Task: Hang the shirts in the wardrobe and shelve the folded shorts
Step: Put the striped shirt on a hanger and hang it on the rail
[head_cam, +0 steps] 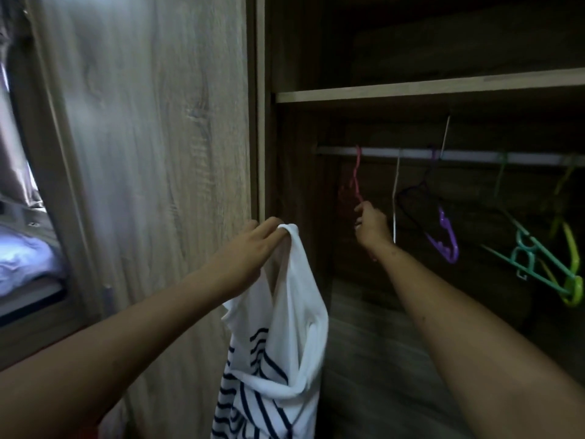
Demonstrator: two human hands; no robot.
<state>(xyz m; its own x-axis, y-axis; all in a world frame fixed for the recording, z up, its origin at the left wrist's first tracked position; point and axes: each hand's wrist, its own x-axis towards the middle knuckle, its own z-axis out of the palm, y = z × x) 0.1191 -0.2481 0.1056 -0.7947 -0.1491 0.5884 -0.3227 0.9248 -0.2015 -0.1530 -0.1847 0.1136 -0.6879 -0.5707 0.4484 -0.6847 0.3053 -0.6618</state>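
The left hand pinches the top edge of a shirt between closed fingers, holding it up in front of the wardrobe's edge. The shirt is white with dark navy stripes low on its front, and it hangs limp and bunched below the hand. The right hand reaches into the wardrobe, its fingers curled around the lower part of a pink hanger that hooks over the rail. Further right on the rail hang a purple hanger, a teal hanger and a lime green hanger, all bare. A shelf sits above the rail.
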